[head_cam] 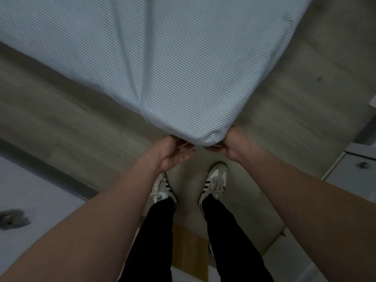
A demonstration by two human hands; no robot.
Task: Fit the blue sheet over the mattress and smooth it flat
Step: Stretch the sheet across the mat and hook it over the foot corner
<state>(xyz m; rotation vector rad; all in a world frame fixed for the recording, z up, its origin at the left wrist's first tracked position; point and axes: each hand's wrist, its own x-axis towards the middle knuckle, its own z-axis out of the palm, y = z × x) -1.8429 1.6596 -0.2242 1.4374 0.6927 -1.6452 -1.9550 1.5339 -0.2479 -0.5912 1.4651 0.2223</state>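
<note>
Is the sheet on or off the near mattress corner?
On: the blue sheet wraps the corner, left hand and right hand gripping its hem underneath.

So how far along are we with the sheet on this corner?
Done: the blue sheet already covers the mattress top and wraps the near corner. In hand: the left hand and right hand both grip the sheet's hem under that corner, tucking it. Left: a long crease running up the sheet needs smoothing; the other corners are out of view.
</note>
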